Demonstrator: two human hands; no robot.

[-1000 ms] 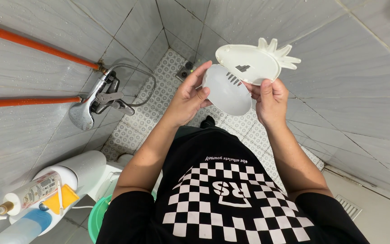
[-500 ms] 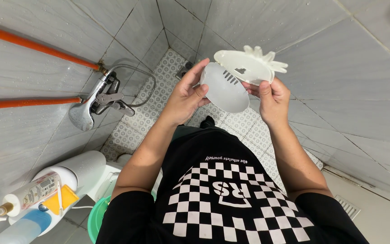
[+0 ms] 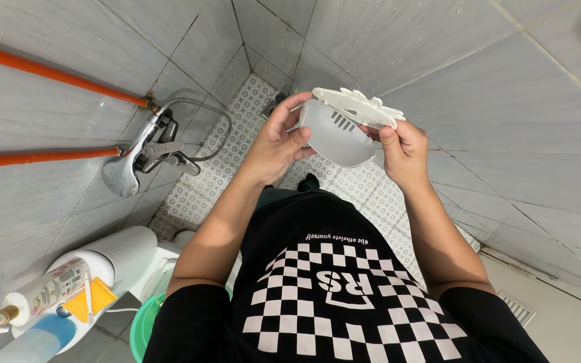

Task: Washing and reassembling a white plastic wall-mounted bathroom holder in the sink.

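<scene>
Both hands hold a white plastic soap dish in two parts, raised in front of the chest over the tiled floor [image 3: 237,144].

The left hand [image 3: 278,144] is closed on the bowl [image 3: 336,138], thumb on its near rim and fingertips curled over the far left end. The bowl is oval; its long axis runs from the left hand's fingertips down and right toward the right hand. Its rounded underside, with a row of short drain slots, faces the camera.

The right hand [image 3: 401,151] is closed on the lid [image 3: 356,107], thumb pressed on the lid's near right edge, fingers behind it and mostly hidden. The lid lies nearly edge-on across the top of the bowl, its long axis roughly parallel to the bowl's. Its leaf-shaped crown points up and right, away from the left hand. Lid and bowl touch along the upper rim; whether they are fully seated cannot be told.

Left of the left hand, well apart, a tap [image 3: 139,151] is fixed to the wall between two orange pipes [image 3: 48,70]. Below the left elbow stand bottles [image 3: 48,289] and a green basin [image 3: 146,323].
</scene>
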